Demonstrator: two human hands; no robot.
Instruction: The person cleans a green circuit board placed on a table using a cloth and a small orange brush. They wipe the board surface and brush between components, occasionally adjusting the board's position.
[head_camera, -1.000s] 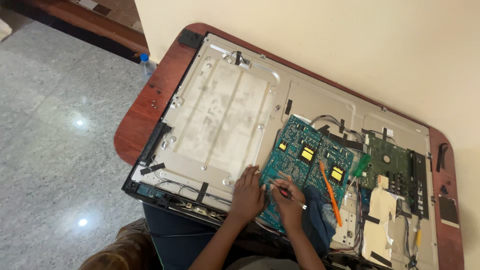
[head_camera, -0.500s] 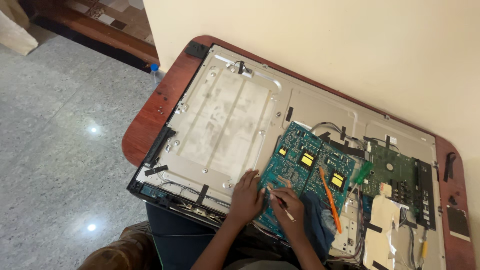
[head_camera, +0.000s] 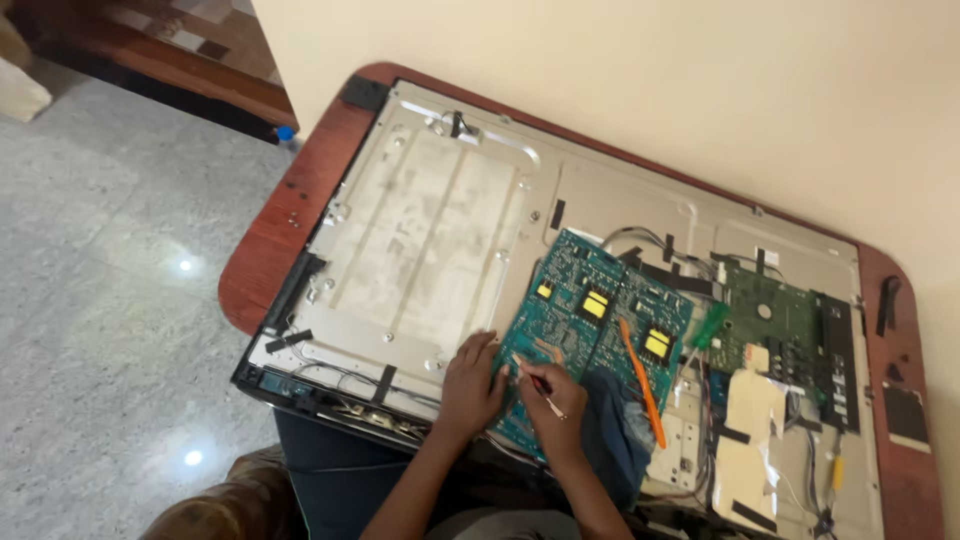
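Hands barely shifted since earlier frame. Left hand (head_camera: 470, 385) lay flat, open, on board (head_camera: 585, 335), lower centre. Right hand (head_camera: 553, 400) pinched probe (head_camera: 538, 388). Risk: tip slip shorting or scratching traces.

An opened flat-screen panel (head_camera: 440, 230) lies back-up on the tabletop (head_camera: 275, 240), which stands against the wall (head_camera: 650, 70). Near the panel's front edge sits a circuit board (head_camera: 585, 320), with a second board (head_camera: 785, 335) to its right and a screwdriver (head_camera: 642, 382) lying across the first board's right part. Both hands rest at that board's near left corner, the left hand (head_camera: 470, 385) just left of the right hand (head_camera: 550, 400).
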